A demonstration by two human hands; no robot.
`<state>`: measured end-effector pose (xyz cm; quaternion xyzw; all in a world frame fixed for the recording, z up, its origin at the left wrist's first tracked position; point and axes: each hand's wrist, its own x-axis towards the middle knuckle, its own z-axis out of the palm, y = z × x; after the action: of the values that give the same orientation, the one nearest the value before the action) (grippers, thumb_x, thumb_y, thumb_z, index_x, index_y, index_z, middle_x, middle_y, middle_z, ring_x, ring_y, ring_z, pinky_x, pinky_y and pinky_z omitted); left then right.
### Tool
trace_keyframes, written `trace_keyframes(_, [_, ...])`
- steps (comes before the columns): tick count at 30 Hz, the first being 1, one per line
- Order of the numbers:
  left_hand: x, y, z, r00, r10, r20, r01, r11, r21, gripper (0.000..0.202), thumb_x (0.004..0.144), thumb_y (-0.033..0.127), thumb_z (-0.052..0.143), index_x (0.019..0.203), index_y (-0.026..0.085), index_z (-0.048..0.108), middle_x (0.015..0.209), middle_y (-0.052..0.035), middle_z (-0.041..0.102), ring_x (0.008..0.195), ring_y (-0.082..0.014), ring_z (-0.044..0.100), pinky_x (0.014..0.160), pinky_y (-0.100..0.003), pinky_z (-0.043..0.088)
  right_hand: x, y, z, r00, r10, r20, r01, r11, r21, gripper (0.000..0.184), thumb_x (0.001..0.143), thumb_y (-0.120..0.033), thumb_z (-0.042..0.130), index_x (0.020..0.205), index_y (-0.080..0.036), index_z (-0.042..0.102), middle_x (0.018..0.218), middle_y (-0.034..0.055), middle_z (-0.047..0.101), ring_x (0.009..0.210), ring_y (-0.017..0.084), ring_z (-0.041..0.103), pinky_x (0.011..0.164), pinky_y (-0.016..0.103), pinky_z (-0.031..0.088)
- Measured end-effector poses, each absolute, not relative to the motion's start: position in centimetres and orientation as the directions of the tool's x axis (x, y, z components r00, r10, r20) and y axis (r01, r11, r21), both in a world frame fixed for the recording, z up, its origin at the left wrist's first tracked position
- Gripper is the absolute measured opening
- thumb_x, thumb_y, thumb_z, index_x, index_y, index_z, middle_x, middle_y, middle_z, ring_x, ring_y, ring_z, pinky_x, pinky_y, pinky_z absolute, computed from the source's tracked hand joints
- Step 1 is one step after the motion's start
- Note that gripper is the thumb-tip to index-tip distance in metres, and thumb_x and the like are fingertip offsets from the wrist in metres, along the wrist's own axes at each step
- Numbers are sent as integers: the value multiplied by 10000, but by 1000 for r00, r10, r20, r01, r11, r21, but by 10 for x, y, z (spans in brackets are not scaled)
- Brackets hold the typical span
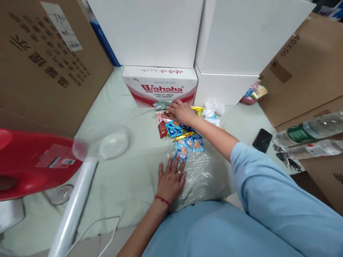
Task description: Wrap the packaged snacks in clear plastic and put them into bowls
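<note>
Small snack packets lie in a heap on the pale green cloth: several blue snack packets (174, 130), a red packet (162, 129) and gold packets (184, 136). At the heap's back, my right hand (183, 113) has its fingers bent round a brown snack packet (167, 114); its fingertips are partly hidden. My left hand (171, 180), with a ring and a red bracelet, lies flat with fingers spread. Its fingertips touch the lowest blue packet (182, 154) and the edge of a clear plastic bag (199, 175).
Behind the heap stands a Wahaha water carton (163, 87) beside white boxes (227, 87). A clear plastic bowl (103, 142), a red plastic item (29, 160) and a film roll (75, 210) are left. Right are a phone (262, 140), keys (288, 160) and bottles (311, 130).
</note>
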<state>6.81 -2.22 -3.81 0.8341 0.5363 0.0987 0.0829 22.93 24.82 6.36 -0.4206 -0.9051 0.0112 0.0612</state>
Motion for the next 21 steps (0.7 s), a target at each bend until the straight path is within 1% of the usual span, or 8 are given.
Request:
trace_keyframes(3, [68, -23, -38, 408, 910, 73, 876, -413, 249, 524, 1050, 376, 417, 1572, 363, 456, 1693, -44, 362, 1574, -294, 325, 1279, -631, 112, 211, 269, 53, -708, 705, 37, 703, 709, -56, 354, 1008, -204, 509, 1333, -156, 640, 1497, 167, 564, 1426, 366, 371, 1123, 570, 360])
trace_keyframes(6, [67, -23, -39, 406, 910, 81, 875, -412, 254, 522, 1048, 377, 426, 1568, 368, 462, 1691, -40, 366, 1574, -294, 326, 1280, -630, 112, 207, 281, 49, -701, 712, 47, 709, 702, -70, 313, 1028, -217, 466, 1221, -132, 697, 1359, 182, 661, 1429, 351, 394, 1199, 599, 244])
trace_keyframes(8, [66, -23, -40, 403, 911, 82, 875, -410, 259, 522, 1047, 377, 430, 1569, 368, 461, 1690, -39, 368, 1571, -294, 332, 1280, -631, 116, 215, 278, 53, -639, 756, 146, 740, 655, -151, 312, 985, -195, 518, 1230, -128, 698, 1322, 189, 680, 1425, 346, 410, 1222, 596, 210])
trace_keyframes(10, [66, -22, -40, 402, 912, 82, 873, -409, 267, 525, 1046, 381, 433, 1570, 368, 458, 1690, -38, 366, 1568, -298, 337, 1279, -636, 123, 230, 265, 58, -518, 813, 267, 734, 583, -348, 384, 926, -227, 603, 1292, -135, 672, 1349, 182, 670, 1416, 349, 433, 1220, 579, 256])
trace_keyframes(12, [66, -22, -40, 405, 911, 82, 869, -411, 276, 529, 1048, 384, 431, 1576, 368, 447, 1693, -38, 357, 1567, -304, 341, 1274, -650, 133, 253, 240, 63, -376, 872, 315, 592, 487, -642, 457, 915, -349, 636, 1331, -161, 643, 1377, 152, 662, 1377, 338, 495, 1189, 551, 352])
trace_keyframes(15, [66, -21, -38, 419, 904, 78, 863, -424, 274, 530, 1054, 371, 409, 1582, 339, 440, 1700, -51, 336, 1565, -323, 342, 1258, -689, 148, 291, 186, 65, -203, 963, 179, 133, 209, -969, 553, 971, -595, 499, 1357, -212, 601, 1393, 112, 668, 1295, 306, 605, 1099, 524, 491])
trace_keyframes(18, [65, -22, -38, 433, 897, 84, 861, -440, 255, 524, 1052, 350, 402, 1569, 299, 473, 1696, -75, 336, 1558, -348, 349, 1243, -724, 144, 324, 130, 63, -123, 992, -22, -210, -48, -976, 646, 966, -703, 414, 1356, -217, 584, 1365, 129, 689, 1199, 310, 676, 976, 527, 582])
trace_keyframes(21, [65, -27, -38, 432, 895, 107, 861, -445, 247, 521, 1050, 343, 405, 1562, 289, 487, 1685, -96, 357, 1551, -349, 362, 1245, -735, 109, 343, 85, 59, -73, 992, -106, -249, -121, -961, 650, 955, -712, 457, 1319, -196, 613, 1236, 138, 739, 1060, 292, 727, 888, 493, 616])
